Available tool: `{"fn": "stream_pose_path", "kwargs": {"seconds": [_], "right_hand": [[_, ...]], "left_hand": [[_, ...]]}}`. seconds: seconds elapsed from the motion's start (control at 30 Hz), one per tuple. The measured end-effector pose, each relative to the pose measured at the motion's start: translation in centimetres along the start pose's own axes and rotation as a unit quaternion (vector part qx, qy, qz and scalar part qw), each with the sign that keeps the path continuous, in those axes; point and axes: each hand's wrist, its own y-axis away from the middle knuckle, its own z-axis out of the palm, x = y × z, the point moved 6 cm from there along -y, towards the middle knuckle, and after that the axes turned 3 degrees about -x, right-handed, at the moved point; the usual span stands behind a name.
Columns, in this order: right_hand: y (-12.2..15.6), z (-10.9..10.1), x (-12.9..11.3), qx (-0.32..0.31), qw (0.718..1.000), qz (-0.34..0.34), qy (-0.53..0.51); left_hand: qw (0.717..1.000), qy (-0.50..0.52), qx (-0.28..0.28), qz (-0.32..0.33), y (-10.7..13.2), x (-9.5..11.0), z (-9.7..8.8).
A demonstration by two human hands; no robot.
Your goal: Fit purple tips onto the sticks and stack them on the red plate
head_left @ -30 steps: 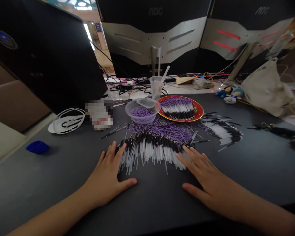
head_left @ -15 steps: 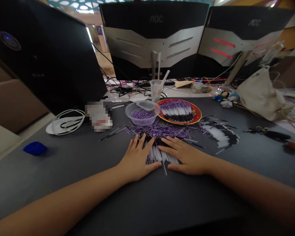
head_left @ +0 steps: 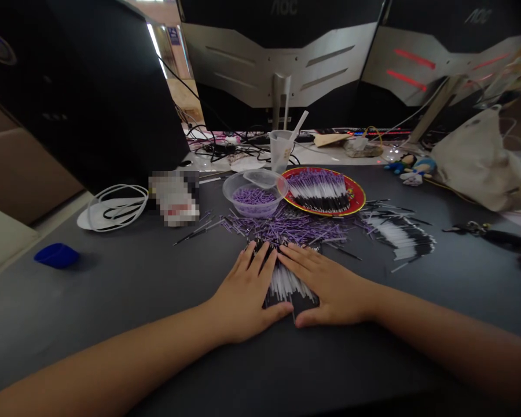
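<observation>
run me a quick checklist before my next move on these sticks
Hands placed: ok. The left hand and right hand lie flat on the black-and-white sticks, almost touching.
Bunch tidy: not ok. One stick pokes out below the hands.
Bunch apart from other sticks: not ok. The loose purple sticks lie right against the fingertips.
Bowl: ok. The plastic bowl holds its purple sticks, with a clear lid resting at the rim.
Plate: ok. The red plate holds its sticks in a neat band inside the rim.
Stick ends lined up: cannot tell. The hands cover most of the bunch.
</observation>
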Motion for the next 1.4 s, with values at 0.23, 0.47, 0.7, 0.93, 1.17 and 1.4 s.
{"fn": "stream_pose_path", "kwargs": {"seconds": [0.23,0.47,0.7,0.93,1.17,1.4], "right_hand": [[0.5,0.3,-1.5,-0.001,0.999,0.027,-0.017],[-0.2,-0.1,-0.6,0.047,0.997,0.033,-0.042],[-0.3,-0.3,-0.1,0.070,0.995,0.022,-0.063],[0.4,-0.9,-0.5,0.065,0.997,0.024,-0.046],[0.8,-2.6,1.2,0.177,0.979,0.090,-0.044],[0.3,-5.9,2.7,0.224,0.961,0.158,-0.044]], "left_hand": [[0.999,0.000,-0.036,0.007,0.7,1.1,0.4],[1.000,-0.002,0.005,0.002,-0.2,0.4,0.0],[0.999,0.023,0.031,-0.008,-0.7,0.1,-0.2],[1.000,0.014,0.023,-0.003,-0.2,0.2,-0.3],[0.996,0.078,0.051,0.008,0.1,-0.1,-1.1],[0.978,0.111,0.172,-0.034,-0.2,-2.5,-5.1]]}}
